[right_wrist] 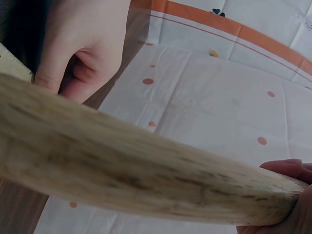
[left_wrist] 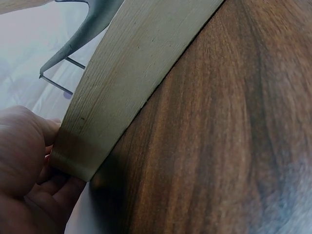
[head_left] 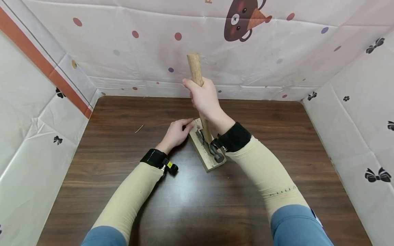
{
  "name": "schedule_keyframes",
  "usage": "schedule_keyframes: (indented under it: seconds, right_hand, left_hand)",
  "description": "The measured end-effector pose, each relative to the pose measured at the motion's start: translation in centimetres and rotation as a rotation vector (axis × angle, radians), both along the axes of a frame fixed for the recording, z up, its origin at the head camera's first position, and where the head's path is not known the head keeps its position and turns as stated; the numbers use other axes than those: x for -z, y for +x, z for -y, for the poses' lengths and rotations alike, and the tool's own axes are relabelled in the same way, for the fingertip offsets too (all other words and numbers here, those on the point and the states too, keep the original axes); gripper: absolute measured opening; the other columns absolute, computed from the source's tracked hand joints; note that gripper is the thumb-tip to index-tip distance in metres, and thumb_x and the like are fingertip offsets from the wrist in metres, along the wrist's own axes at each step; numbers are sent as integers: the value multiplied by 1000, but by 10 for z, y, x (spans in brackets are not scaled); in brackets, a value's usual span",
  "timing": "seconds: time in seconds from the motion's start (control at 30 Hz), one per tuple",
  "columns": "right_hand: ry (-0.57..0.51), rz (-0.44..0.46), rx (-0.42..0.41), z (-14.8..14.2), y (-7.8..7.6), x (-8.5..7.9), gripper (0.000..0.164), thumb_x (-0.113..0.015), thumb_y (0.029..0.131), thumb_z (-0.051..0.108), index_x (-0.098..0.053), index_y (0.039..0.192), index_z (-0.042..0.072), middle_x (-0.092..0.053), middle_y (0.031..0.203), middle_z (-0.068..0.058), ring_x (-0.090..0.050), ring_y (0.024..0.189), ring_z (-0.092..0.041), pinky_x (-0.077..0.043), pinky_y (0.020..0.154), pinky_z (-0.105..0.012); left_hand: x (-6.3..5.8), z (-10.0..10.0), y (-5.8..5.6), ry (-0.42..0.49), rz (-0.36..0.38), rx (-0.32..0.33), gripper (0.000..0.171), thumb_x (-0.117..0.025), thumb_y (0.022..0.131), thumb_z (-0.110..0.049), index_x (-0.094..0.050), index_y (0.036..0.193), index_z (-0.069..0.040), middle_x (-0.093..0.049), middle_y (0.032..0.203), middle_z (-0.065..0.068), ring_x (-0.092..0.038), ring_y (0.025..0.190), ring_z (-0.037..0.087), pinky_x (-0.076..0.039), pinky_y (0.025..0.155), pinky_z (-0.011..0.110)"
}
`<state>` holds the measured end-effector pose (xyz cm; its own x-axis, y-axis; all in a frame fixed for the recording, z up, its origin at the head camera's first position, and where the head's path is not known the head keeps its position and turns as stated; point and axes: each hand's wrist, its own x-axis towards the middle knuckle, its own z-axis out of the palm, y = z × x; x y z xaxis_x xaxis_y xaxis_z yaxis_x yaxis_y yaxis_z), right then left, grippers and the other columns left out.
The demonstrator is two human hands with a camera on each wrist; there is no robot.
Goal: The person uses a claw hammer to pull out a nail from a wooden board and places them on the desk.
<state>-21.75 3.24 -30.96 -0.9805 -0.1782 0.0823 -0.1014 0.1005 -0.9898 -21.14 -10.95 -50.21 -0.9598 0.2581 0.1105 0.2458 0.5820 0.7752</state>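
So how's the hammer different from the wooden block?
The hammer has a long, round handle; the wooden block has flat sides. The hammer slants up, but the wooden block lies on the table. The right hand grips the hammer, while the left hand holds the wooden block. Both have pale wood.

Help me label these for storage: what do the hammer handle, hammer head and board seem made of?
Hammer handle: wood, probably unvarnished, with pale colour and dark grain streaks. Hammer head: metal, likely steel, smooth and dull grey. Board: wood, apparently bare, its pale side showing fine straight grain.
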Motion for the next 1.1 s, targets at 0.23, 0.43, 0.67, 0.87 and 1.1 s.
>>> schedule_keyframes:
  seconds: [0.23,0.43,0.67,0.87,1.1]
  right_hand:
    - [-68,-29,-16,-5,7,2,37,-67,106,28,-51,77,10,-40,55,0,-37,43,-14,-32,45,-28]
    - [-87,-54,-3,-7,10,2,38,-68,106,27,-52,75,10,-40,54,0,-37,42,-13,-32,44,-28]
    - [-102,-39,3,-9,13,3,39,-68,105,28,-53,75,10,-41,54,1,-38,43,-13,-32,44,-28]
    - [-153,-62,-16,-15,17,4,40,-67,107,25,-49,74,11,-36,54,0,-34,43,-14,-30,44,-29]
    - [-249,-116,-8,-22,29,5,31,-66,105,17,-58,76,11,-35,51,3,-34,41,-11,-31,43,-26]
  left_hand:
    - [1,0,0,2,-7,-7,41,-61,111,-25,-66,147,-5,-66,146,15,-59,139,32,-45,116,45]
    - [0,0,1,9,-9,-16,41,-62,111,-24,-66,147,-4,-66,146,15,-59,139,32,-45,116,46]
    - [1,0,2,17,3,-16,41,-62,111,-25,-66,147,-5,-66,146,13,-60,138,31,-46,116,46]
    - [1,0,1,21,-6,-26,40,-63,110,-24,-67,146,-5,-67,144,13,-61,137,31,-46,115,45]
    - [1,0,1,23,9,-33,40,-62,111,-25,-67,146,-6,-67,144,12,-60,137,30,-46,115,44]
